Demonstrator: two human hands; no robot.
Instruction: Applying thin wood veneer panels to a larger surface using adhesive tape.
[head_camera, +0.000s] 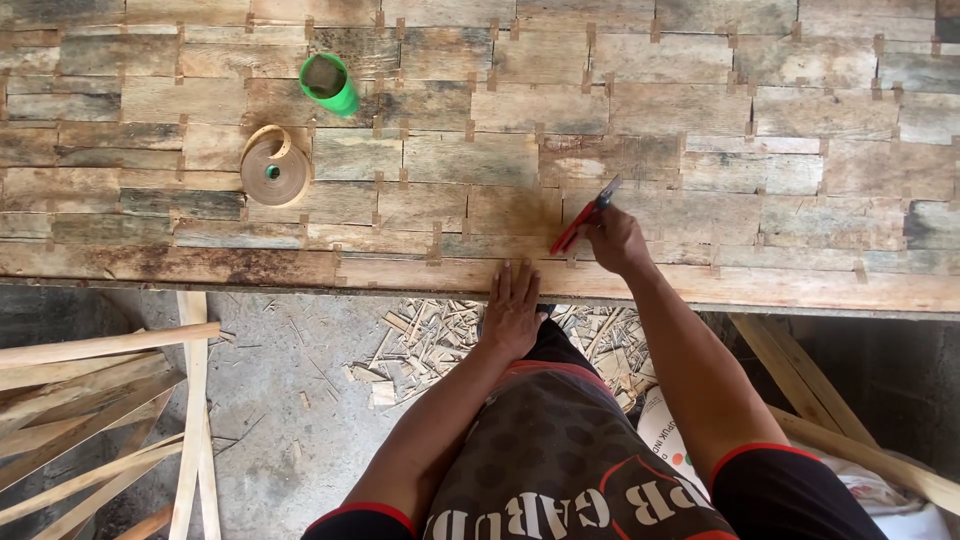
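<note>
Right hand (615, 240) fist pinches red cutter (585, 218), blade on veneer sheet (700, 110). Left hand (512, 308) spread flat on sheet's near edge. Tape roll (274, 168), green cup (329, 84) far left.

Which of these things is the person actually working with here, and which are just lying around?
In use:
right hand gripping the red-handled cutter
left hand pressed flat on the veneer sheet

Lying about:
tape roll and green cup, resting on the sheet away from both hands
wood scraps on the floor
loose wooden strips at lower left
</note>
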